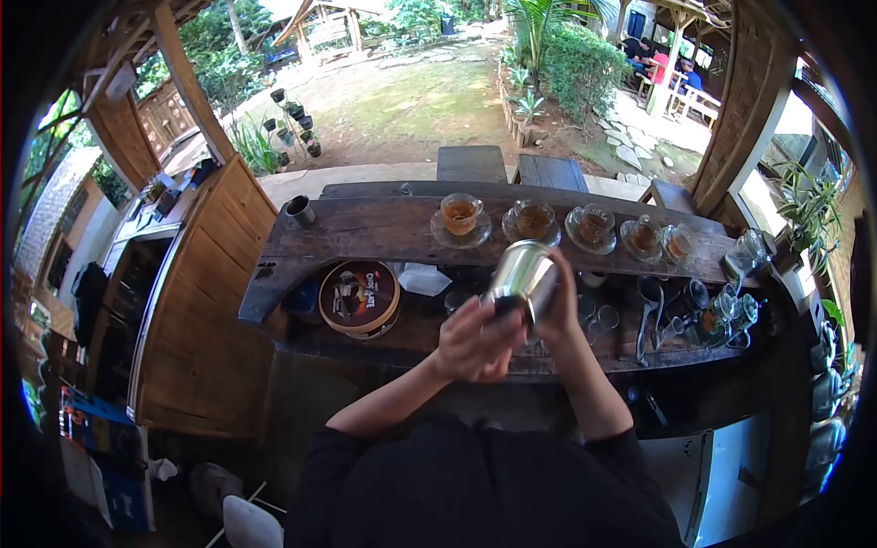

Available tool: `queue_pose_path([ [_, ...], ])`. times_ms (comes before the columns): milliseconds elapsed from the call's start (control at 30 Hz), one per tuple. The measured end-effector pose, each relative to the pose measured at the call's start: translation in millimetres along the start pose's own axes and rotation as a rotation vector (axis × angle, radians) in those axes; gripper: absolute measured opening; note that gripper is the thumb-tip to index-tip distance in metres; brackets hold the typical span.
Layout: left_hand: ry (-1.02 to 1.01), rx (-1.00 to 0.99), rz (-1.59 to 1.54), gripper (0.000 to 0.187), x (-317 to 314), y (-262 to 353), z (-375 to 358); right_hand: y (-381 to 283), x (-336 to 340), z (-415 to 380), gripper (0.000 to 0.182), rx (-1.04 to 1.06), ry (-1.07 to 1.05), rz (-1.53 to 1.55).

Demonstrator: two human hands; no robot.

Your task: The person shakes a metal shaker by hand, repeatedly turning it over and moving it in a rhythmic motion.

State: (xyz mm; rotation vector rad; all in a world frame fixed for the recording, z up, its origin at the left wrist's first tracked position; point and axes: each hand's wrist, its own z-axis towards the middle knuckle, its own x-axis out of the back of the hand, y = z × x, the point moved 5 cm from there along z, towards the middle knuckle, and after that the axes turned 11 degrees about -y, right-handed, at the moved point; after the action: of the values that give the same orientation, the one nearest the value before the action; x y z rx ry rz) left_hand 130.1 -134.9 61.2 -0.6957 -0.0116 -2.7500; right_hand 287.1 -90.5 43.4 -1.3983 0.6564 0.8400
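A shiny metal canister (524, 271) is held tilted in front of me, over the lower shelf of the wooden counter. My right hand (559, 301) wraps round its right side. At its dark lower end is my left hand (480, 342), its fingers bent against it and slightly blurred. Beyond the canister, glass cups of amber drink stand on saucers along the upper counter, among them a cup (459, 215) at the left and another cup (532, 220) just behind the canister. A round chocolate tin (359, 298) lies left of my hands.
A metal cup (300, 211) stands at the counter's left end. Glass jars (749, 248) and several glasses are at the right. Wooden cabinet (206, 310) on the left, white stool (251, 522) below. People (692, 80) sit outside at the upper right.
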Motion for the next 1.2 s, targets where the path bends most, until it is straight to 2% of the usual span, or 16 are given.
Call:
queue_pose_path([
  [67, 0.013, 0.110, -0.012, 0.028, 9, -7, 1, 25, -8, 3, 0.046, -0.207, -0.008, 0.205],
  [133, 0.167, -0.288, 0.294, 0.040, 27, 19, 5, 28, -27, -6, 0.062, -0.158, -0.105, 0.046],
  [200, 0.422, -0.234, 0.659, 0.054, -12, 29, -61, 28, -63, -21, 0.076, -0.145, -0.373, 0.240],
  [300, -0.222, -0.177, -0.026, 0.035, 8, 39, -24, 47, -35, -2, 0.074, -0.229, -0.292, 0.272],
  [400, -0.104, -0.205, 0.159, 0.026, 37, 18, 36, 45, -29, 3, 0.061, -0.224, -0.038, 0.123],
  [467, -0.047, -0.260, 0.212, 0.026, 52, 34, 38, 33, -55, -5, 0.074, -0.107, -0.161, 0.064],
  [567, 0.506, -0.386, 0.101, 0.029, 72, 39, 28, 4, -72, -24, 0.071, 0.295, -0.197, -0.240],
  [633, 0.246, -0.064, 0.587, 0.055, 38, 6, -14, -6, -64, -29, 0.069, 0.516, 0.029, -0.372],
  [667, 0.242, 0.140, -0.144, 0.063, 47, -13, -4, -10, -67, -28, 0.076, 0.565, 0.148, -0.452],
  [867, 0.517, 0.760, -1.459, 0.072, 31, -66, -3, 0, -137, -44, 0.100, 1.238, -0.213, -1.349],
  [900, 0.541, 0.836, -1.737, 0.069, 30, -68, -4, 7, -144, -52, 0.093, 1.069, -0.272, -1.366],
  [933, 0.534, 0.830, -1.743, 0.069, 33, -71, -8, 15, -150, -59, 0.085, 0.903, -0.330, -1.377],
  [1033, 0.478, 1.153, -1.993, 0.061, 5, -80, -55, 44, -149, -52, 0.075, 1.167, -0.483, -1.408],
  [1067, 0.308, 0.703, -2.453, 0.060, -5, -90, -72, 48, -145, -44, 0.078, 1.081, -0.416, -1.500],
  [1167, 0.311, 0.965, -1.845, 0.062, 15, -74, -49, 37, -176, -64, 0.080, 0.915, -0.443, -1.537],
  [1200, 0.243, 0.952, -2.055, 0.069, 26, -77, -37, 35, -186, -77, 0.074, 0.776, -0.425, -1.356],
])
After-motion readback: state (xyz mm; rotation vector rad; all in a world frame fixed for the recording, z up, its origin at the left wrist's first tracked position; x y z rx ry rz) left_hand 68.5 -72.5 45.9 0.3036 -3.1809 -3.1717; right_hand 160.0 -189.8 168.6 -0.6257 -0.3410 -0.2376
